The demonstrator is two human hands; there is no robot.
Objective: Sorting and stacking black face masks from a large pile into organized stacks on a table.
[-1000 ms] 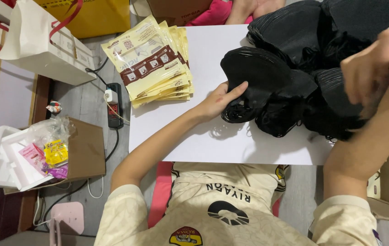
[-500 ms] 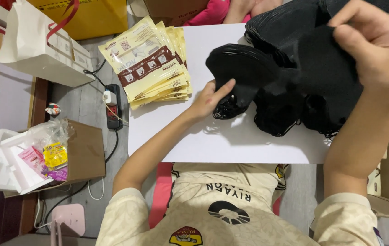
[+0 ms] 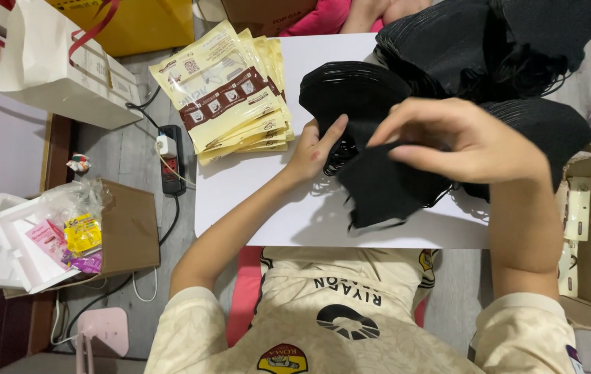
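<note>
We see the right hand [image 3: 462, 142] raised over the white rectangular table top [image 3: 254, 201], its fingers pinching the upper edge of one flat black fabric face mask [image 3: 389, 190], which hangs down just above the table. The left hand [image 3: 313, 149] rests on the table beside it, thumb and fingers closed on the rim of a fanned stack of black masks [image 3: 351, 93]. A bigger heap of black masks [image 3: 496, 48] lies behind, at the far right of the table. A pile of cream and brown printed sachets [image 3: 230, 93] lies at the table's far left corner, well apart from both hands.
</note>
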